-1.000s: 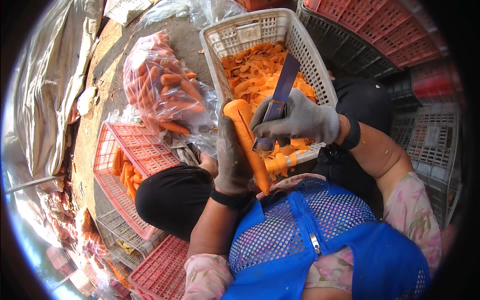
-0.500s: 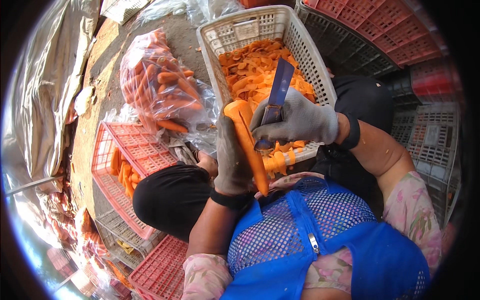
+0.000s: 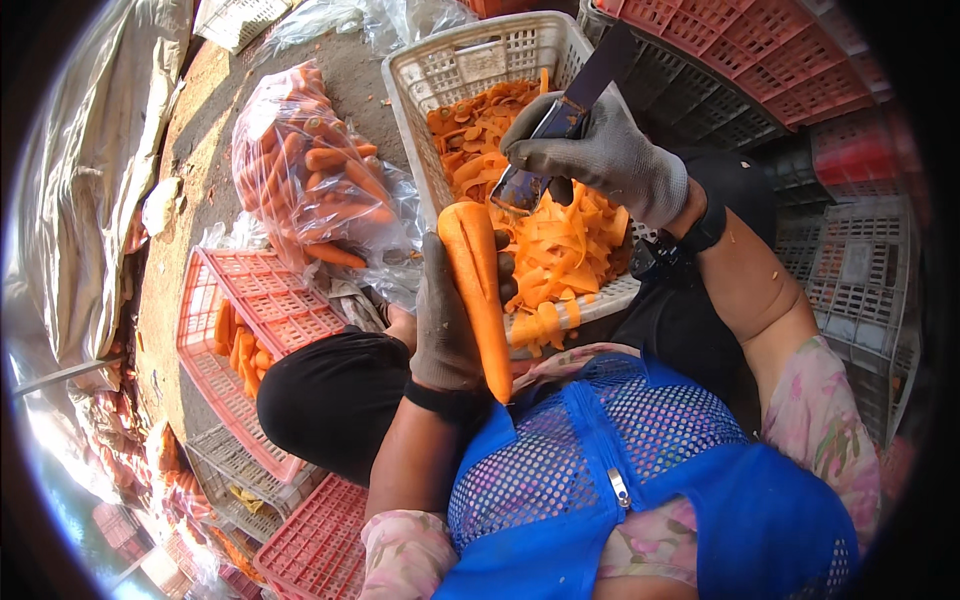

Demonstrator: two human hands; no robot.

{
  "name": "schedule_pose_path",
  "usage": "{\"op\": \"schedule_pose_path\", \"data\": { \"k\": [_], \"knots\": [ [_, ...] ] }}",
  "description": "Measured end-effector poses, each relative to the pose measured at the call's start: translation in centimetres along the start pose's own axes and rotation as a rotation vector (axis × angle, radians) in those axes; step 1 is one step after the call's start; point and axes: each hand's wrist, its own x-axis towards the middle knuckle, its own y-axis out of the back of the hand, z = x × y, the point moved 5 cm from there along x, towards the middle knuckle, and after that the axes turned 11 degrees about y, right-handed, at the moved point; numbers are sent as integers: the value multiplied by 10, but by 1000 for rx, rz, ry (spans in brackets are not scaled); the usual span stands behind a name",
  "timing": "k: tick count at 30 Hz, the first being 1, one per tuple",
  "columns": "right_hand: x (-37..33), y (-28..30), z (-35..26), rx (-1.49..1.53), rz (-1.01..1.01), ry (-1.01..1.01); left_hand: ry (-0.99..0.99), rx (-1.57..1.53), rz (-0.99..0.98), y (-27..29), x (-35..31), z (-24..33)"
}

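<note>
In my gloved left hand (image 3: 443,330) lies a large peeled carrot (image 3: 474,282), thick end up and its tip toward my chest; a dark lengthwise split shows on its upper half. My gloved right hand (image 3: 612,158) grips a dark-handled peeler (image 3: 568,112), its metal head just above the carrot's thick end and apart from it. Under both hands stands a whitish plastic crate (image 3: 404,110) holding a heap of orange carrot peelings (image 3: 565,245). Some peelings hang over its near rim.
A clear plastic bag of carrots (image 3: 310,170) lies on the ground to the left. Nearer, a tilted red crate (image 3: 270,300) holds peeled carrots (image 3: 240,350). Stacked red crates (image 3: 740,50) rise at the far right, with a grey crate (image 3: 850,270) below them.
My right hand has moved up and away from the carrot with the peeler. The carrot has shifted slightly left and down in my left hand, showing its split more.
</note>
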Motion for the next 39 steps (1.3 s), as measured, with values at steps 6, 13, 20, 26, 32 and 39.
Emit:
{"op": "schedule_pose_path", "data": {
  "k": [6, 13, 20, 26, 32, 39],
  "knots": [
    [-18, -41, -5, 59, -117, -74, -3, -84, 15, 1, 5, -4],
    [-28, -58, 10, 184, -242, -108, -52, -35, -265, -37, -2, 4],
    [-22, -64, 9, 162, -329, -32, 40, 192, 57, 0, -8, -14],
    [-12, -56, -5, -69, -427, 221, 204, 48, -32, -16, -14, -19],
    [17, 5, -4, -375, -215, 470, 257, 71, -79, -28, -25, -20],
    [-3, 11, -11, -100, 97, 148, 26, 5, -3, -26, -24, -9]
  ]
}}
